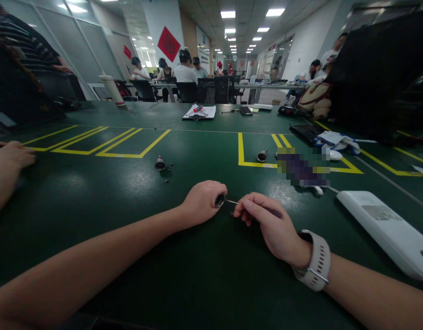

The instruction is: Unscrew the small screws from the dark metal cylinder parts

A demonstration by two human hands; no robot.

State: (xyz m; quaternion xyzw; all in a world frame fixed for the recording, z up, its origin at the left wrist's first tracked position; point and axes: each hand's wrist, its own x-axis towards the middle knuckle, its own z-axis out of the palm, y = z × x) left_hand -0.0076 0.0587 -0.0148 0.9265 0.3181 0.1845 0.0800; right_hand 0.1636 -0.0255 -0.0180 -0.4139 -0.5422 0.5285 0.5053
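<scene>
My left hand [204, 201] is closed around a small round metal cup-like part [219, 200], its dark hollow opening turned towards my right hand. Pinched in my right hand [266, 222] is a slim screwdriver [233, 202]; its thin metal shaft points into or against that opening, and its dark handle shows behind my fingers. Just below the shaft, a tiny metal ring or nut [231, 214] lies on the green table [197, 275]. A similar metal part [160, 163] stands further off to the left with several tiny pieces beside it, and another metal part [262, 156] lies to the right.
A white power bank [383, 229] with a cable lies at the right, near a blurred-out phone-like object [300, 167]. Yellow tape [129, 155] marks the table. Papers [199, 112] lie at the far side. Another person's hand [12, 160] rests at the left edge.
</scene>
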